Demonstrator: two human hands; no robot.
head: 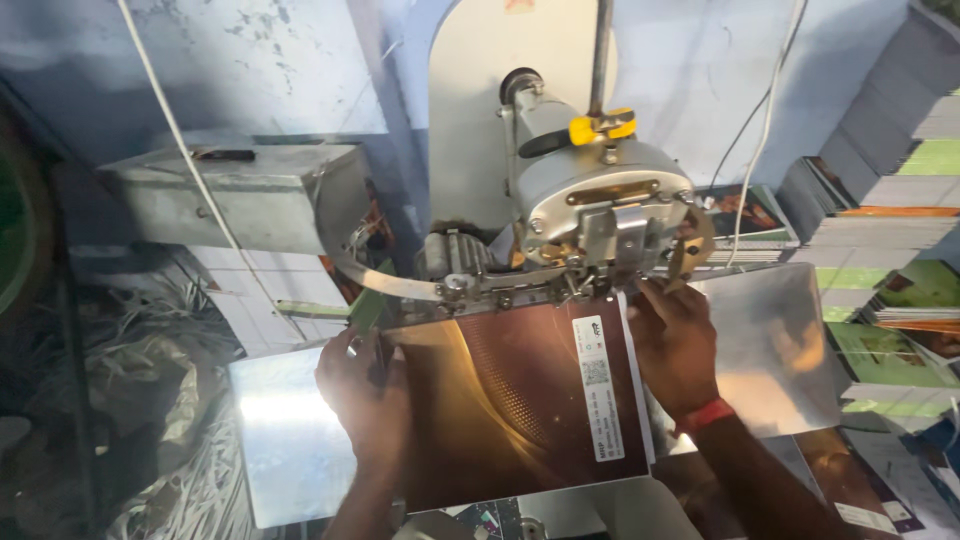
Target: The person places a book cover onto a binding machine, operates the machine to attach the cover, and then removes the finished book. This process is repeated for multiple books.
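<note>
From the head camera, a brown-covered booklet (pixel 520 400) lies flat on a shiny metal table (pixel 285 440), its top edge pushed up under the head of a grey stitching machine (pixel 600 200). A white label strip runs down the cover near its right edge. The left hand (pixel 365 395) rests on the booklet's left edge, fingers curled over and around that edge, gripping it — the thumb side is hidden, so how tightly it clamps cannot be told. The right hand (pixel 672 340) sits at the booklet's upper right corner, just below the machine's head, fingers bent and pressed down on the cover beside the label; a red wristband (pixel 706 414) circles the wrist. A yellow clip (pixel 600 127) sits on top of the machine by a vertical rod. To the left stands a dull metal box (pixel 240 195) with a white cable crossing it. At the right — well apart from the hands — rise stacks of printed booklets (pixel 890 240), green and orange covers showing among them.
</note>
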